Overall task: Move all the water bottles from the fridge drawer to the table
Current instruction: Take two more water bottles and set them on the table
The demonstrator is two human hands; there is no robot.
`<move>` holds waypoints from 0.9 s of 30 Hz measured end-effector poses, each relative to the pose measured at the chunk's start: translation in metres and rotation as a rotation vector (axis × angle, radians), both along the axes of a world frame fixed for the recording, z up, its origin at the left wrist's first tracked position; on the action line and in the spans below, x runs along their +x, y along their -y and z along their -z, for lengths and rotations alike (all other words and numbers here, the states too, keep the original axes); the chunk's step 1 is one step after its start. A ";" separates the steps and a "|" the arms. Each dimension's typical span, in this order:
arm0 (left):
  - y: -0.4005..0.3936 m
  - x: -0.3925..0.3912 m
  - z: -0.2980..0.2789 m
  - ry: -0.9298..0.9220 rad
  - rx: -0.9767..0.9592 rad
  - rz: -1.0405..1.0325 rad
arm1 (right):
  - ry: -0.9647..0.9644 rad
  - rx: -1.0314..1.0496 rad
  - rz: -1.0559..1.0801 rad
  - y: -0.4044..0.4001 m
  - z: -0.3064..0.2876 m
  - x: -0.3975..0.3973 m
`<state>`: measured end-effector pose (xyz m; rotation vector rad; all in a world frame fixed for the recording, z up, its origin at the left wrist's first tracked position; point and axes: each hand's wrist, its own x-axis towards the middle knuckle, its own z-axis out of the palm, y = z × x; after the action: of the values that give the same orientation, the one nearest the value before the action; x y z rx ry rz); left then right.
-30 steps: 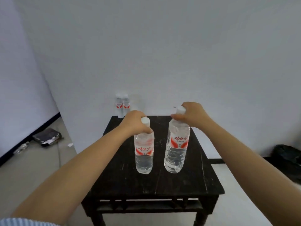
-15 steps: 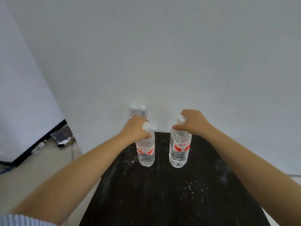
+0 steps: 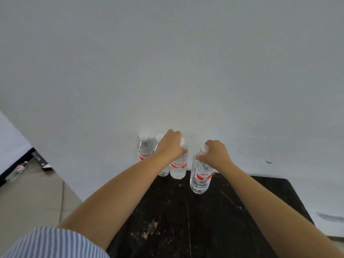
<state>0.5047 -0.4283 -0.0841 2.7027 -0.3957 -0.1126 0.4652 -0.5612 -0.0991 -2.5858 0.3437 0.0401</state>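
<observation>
My left hand [image 3: 172, 145] grips the neck of a clear water bottle [image 3: 178, 168] with a red label and white cap, near the far edge of the black table [image 3: 214, 220]. My right hand [image 3: 214, 152] grips the neck of a second bottle [image 3: 201, 178], upright a little nearer to me. Two more bottles stand at the far left corner against the wall: one [image 3: 144, 148] fully in view, the other [image 3: 163, 171] mostly hidden behind my left wrist. Whether the held bottles touch the tabletop I cannot tell.
A white wall rises directly behind the table. Grey floor lies to the left, with a dark box [image 3: 41, 161] and another bottle [image 3: 20, 168] lying by the left wall. The table's near half is scuffed, with pale marks.
Both hands carried their bottles farther back over the table toward the wall. The left bottle now sits beside the two standing bottles. The camera has come closer and tilted down.
</observation>
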 end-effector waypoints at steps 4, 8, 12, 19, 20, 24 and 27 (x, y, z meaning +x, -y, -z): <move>0.009 0.055 0.034 -0.001 0.040 0.018 | 0.026 0.006 0.016 0.002 0.030 0.050; 0.015 0.087 0.057 -0.001 0.080 0.025 | 0.072 0.044 0.041 0.004 0.050 0.082; 0.013 0.102 0.071 -0.001 0.078 0.014 | 0.125 0.077 0.061 0.007 0.065 0.101; 0.003 0.080 0.083 0.199 0.023 0.051 | 0.184 0.100 0.043 0.001 0.081 0.109; -0.003 0.071 0.090 0.237 -0.023 0.028 | 0.196 0.120 0.052 0.001 0.082 0.108; -0.025 0.046 0.131 0.102 -0.234 -0.225 | 0.192 0.199 0.121 0.002 0.095 0.094; -0.027 0.046 0.164 -0.077 -0.357 -0.339 | 0.056 0.269 0.184 0.000 0.123 0.076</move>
<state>0.5511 -0.4011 -0.2479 2.3616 0.0648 -0.0432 0.5414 -0.5613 -0.2217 -2.2764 0.5174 -0.0484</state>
